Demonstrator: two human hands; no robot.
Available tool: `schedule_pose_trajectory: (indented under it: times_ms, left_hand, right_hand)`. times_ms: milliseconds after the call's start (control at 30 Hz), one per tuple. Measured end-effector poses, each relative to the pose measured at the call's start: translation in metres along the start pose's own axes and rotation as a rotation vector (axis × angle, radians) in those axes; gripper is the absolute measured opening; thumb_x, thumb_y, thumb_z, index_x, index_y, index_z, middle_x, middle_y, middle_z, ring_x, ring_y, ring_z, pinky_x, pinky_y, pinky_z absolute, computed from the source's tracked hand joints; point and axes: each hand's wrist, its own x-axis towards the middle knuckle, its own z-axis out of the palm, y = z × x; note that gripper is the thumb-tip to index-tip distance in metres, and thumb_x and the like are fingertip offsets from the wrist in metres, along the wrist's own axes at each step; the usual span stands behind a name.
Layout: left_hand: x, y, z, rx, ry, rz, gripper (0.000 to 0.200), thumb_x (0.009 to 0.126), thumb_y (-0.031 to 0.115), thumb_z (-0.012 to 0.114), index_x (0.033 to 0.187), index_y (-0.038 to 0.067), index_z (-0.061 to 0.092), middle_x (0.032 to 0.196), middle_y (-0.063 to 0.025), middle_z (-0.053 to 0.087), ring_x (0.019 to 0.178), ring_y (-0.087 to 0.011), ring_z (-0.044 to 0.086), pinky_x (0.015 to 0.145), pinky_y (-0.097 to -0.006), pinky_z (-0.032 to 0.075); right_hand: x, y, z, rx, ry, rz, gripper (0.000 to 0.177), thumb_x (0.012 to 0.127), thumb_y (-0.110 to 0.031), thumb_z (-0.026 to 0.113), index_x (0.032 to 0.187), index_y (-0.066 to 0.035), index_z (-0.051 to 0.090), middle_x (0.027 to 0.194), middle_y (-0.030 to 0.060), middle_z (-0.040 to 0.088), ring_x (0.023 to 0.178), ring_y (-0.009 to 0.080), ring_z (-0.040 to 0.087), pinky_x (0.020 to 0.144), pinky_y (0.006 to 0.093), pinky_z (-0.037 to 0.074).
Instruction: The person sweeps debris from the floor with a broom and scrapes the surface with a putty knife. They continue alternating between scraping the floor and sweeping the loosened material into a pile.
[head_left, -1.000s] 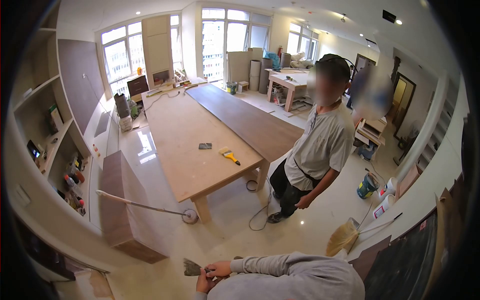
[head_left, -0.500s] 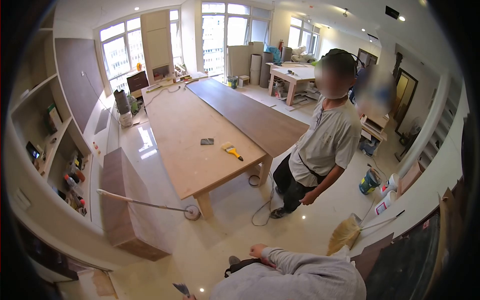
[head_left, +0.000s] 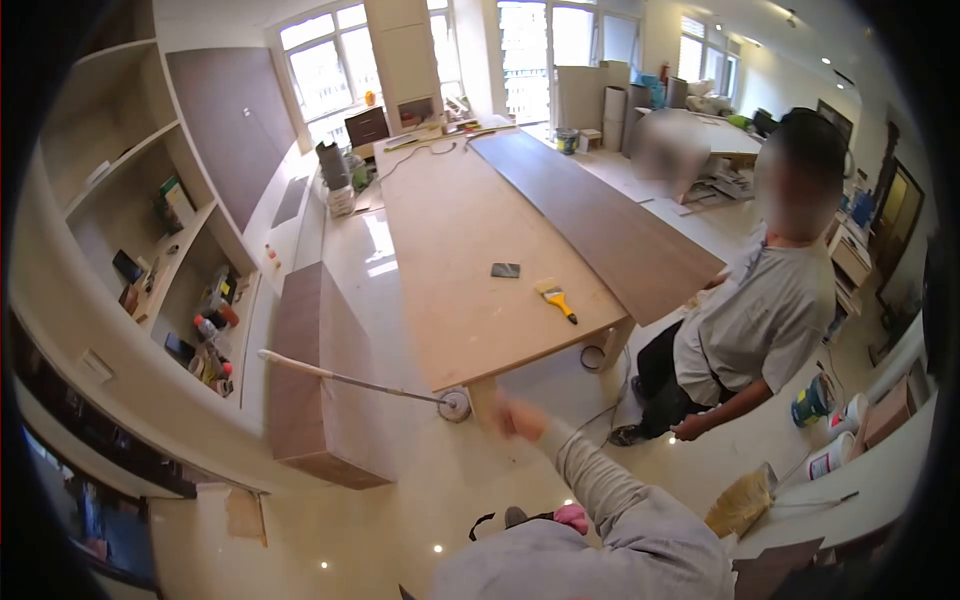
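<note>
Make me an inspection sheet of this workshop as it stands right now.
Surface: long wooden table, dark board along its right side.
Job's things: long-handled tool with round head on floor by the table leg.
Clutter: yellow-handled brush and dark pad on the table; broom; bottles.
Grips: right hand raised, blurred, grip unclear; left hand not in view.
Cables: cord loops on floor by table.
Surroundings: another person stands at table; shelves left.

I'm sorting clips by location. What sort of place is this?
Probably a flat or office being fitted out, serving as a joinery workshop: a long plywood worktable with a paintbrush on it, and a dark veneer panel lying alongside.
</note>
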Motion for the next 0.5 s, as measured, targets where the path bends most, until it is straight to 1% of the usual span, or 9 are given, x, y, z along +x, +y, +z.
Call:
schedule_pose_trajectory:
  times_ms: [100,133,167,233,267,333,400,433,500]
  left_hand:
    - [0.001,0.004,-0.006,-0.051,0.029,0.026,0.020,0.085,0.025,0.056,0.076,0.009,0.047,0.050,-0.0036,0.040,0.037,-0.0191,0.041,0.035,-0.0331,0.037]
    - [0.005,0.001,-0.009,-0.084,0.041,0.049,0.021,0.085,0.025,0.056,0.076,0.009,0.047,0.049,-0.0035,0.039,0.035,-0.0189,0.040,0.034,-0.0327,0.036]
    - [0.012,-0.005,-0.009,-0.134,0.056,0.055,0.021,0.085,0.025,0.056,0.075,0.009,0.047,0.048,-0.0034,0.039,0.034,-0.0188,0.039,0.034,-0.0323,0.036]
    - [-0.018,0.016,-0.010,-0.250,0.064,-0.039,0.021,0.084,0.025,0.057,0.077,0.008,0.047,0.048,-0.0037,0.039,0.036,-0.0189,0.041,0.035,-0.0330,0.037]
    - [-0.031,0.040,-0.008,-0.360,0.055,-0.087,0.022,0.084,0.026,0.058,0.078,0.008,0.047,0.049,-0.0040,0.039,0.038,-0.0190,0.043,0.036,-0.0337,0.037]
    - [-0.030,0.036,-0.002,-0.303,0.071,-0.112,0.028,0.084,0.034,0.059,0.075,0.008,0.052,0.052,-0.0039,0.044,0.044,-0.0191,0.043,0.042,-0.0345,0.037]
    - [-0.032,0.018,0.004,-0.177,0.092,-0.197,0.035,0.084,0.041,0.059,0.072,0.009,0.056,0.055,-0.0038,0.047,0.051,-0.0192,0.044,0.047,-0.0353,0.038]
    - [-0.032,0.009,0.007,-0.150,0.090,-0.201,0.034,0.084,0.040,0.059,0.073,0.009,0.055,0.054,-0.0039,0.047,0.050,-0.0191,0.044,0.047,-0.0352,0.037]
    - [-0.035,-0.010,0.012,-0.130,0.091,-0.207,0.032,0.084,0.039,0.059,0.074,0.009,0.054,0.054,-0.0040,0.046,0.049,-0.0191,0.044,0.045,-0.0351,0.037]
  right_hand:
    - [-0.082,-0.180,0.053,0.809,-0.251,-0.646,0.048,0.089,-0.052,0.042,0.111,-0.012,0.056,0.093,0.0040,0.060,0.090,0.0157,0.055,0.073,0.0314,0.041]
    - [-0.088,-0.194,0.023,0.738,-0.787,-0.885,0.053,0.089,-0.057,0.037,0.112,-0.013,0.056,0.104,0.0065,0.061,0.085,0.0196,0.058,0.070,0.0346,0.043]
    - [-0.110,-0.245,0.040,0.476,-1.245,-1.113,0.055,0.090,-0.058,0.036,0.114,-0.013,0.056,0.102,0.0098,0.062,0.073,0.0217,0.059,0.061,0.0346,0.044]
    - [-0.128,-0.286,0.048,0.198,-1.583,-1.209,0.057,0.088,-0.056,0.044,0.119,-0.009,0.054,0.080,0.0111,0.064,0.055,0.0207,0.056,0.056,0.0347,0.045]
    - [-0.114,-0.283,0.046,0.193,-1.608,-1.204,0.057,0.088,-0.056,0.044,0.119,-0.009,0.054,0.080,0.0111,0.064,0.055,0.0207,0.056,0.056,0.0347,0.045]
    - [-0.075,-0.253,0.031,0.123,-1.418,-1.049,0.057,0.090,-0.050,0.046,0.121,-0.003,0.052,0.082,0.0144,0.063,0.059,0.0227,0.058,0.057,0.0339,0.047]
    - [-0.055,-0.219,0.031,0.023,-0.571,-0.519,0.062,0.089,-0.052,0.044,0.119,0.002,0.052,0.087,0.0197,0.063,0.061,0.0254,0.058,0.057,0.0340,0.047]
    - [-0.043,-0.222,0.030,-0.135,-0.480,-0.587,0.068,0.087,-0.055,0.042,0.125,0.001,0.047,0.095,0.0227,0.061,0.065,0.0268,0.058,0.058,0.0340,0.047]
    - [-0.038,-0.237,0.041,0.280,-0.441,-0.646,0.085,0.083,-0.068,0.032,0.141,-0.005,0.026,0.119,0.0287,0.050,0.080,0.0297,0.058,0.057,0.0349,0.048]
